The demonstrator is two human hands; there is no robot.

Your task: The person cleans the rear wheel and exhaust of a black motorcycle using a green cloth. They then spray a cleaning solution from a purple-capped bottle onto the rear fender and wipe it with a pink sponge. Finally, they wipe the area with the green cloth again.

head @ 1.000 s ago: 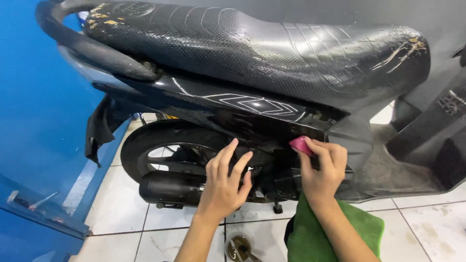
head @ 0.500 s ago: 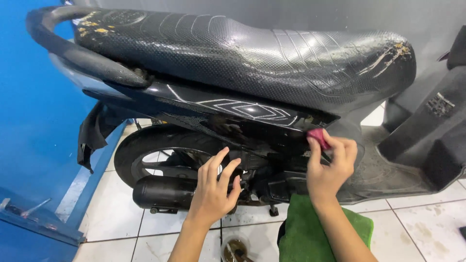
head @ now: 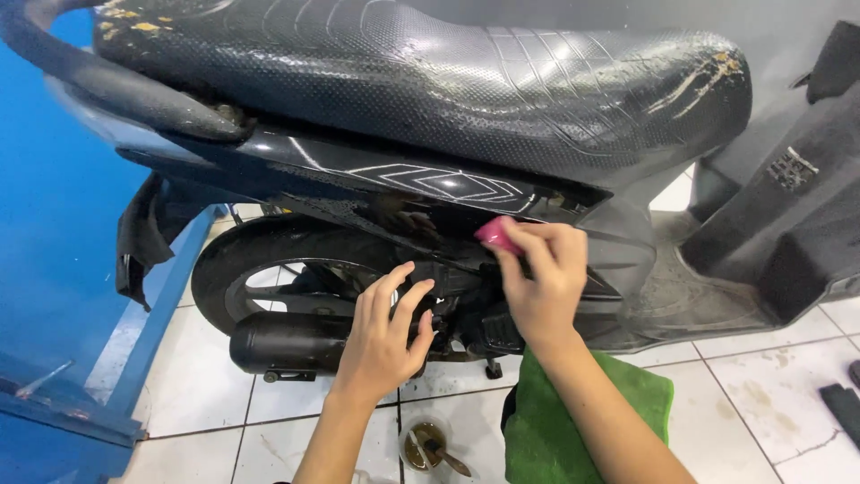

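Note:
A black scooter (head: 421,179) with a worn textured seat (head: 466,81) stands side-on in front of me. My right hand (head: 537,278) pinches a small pink object (head: 495,235) against the dark side panel just under the seat. My left hand (head: 385,336) rests with spread fingers on the engine casing, beside the rear wheel (head: 269,269) and above the black exhaust (head: 287,341). What lies under either palm is hidden.
A green cloth (head: 573,421) lies on the white tiled floor under my right forearm. A small round tin with a brush (head: 430,448) sits between my arms. A blue metal frame (head: 107,376) and blue wall stand at left. The scooter's footboard (head: 717,296) extends right.
My right hand with the pink object has shifted slightly along the panel under the seat. My left hand stays on the engine casing. The view has drawn closer to the scooter.

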